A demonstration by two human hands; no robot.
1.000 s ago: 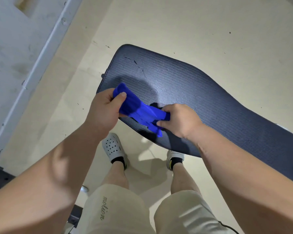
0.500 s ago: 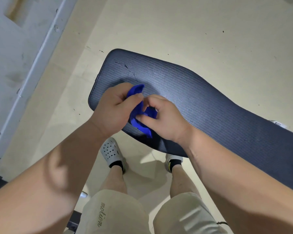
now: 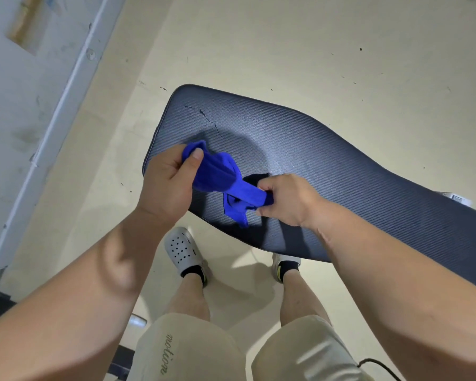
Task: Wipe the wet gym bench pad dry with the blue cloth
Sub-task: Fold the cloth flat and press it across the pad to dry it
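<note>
The dark navy ribbed gym bench pad [image 3: 327, 160] runs from the centre toward the right edge, with a small crack near its far left end. The blue cloth [image 3: 220, 177] is stretched above the pad's near left part between both hands. My left hand [image 3: 168, 182] pinches the cloth's upper left end with the thumb on top. My right hand [image 3: 283, 199] grips the bunched lower right end, and a loose fold hangs below it over the pad.
A beige floor [image 3: 313, 50] surrounds the bench. A grey wall with a pale skirting strip [image 3: 66, 92] runs along the left. My legs and white clogs [image 3: 182, 251] stand right at the pad's near edge. Dark equipment parts [image 3: 121, 364] lie at bottom left.
The hands were pressed together with the cloth bunched between them; they have now drawn apart and the cloth is pulled out lengthwise again.
</note>
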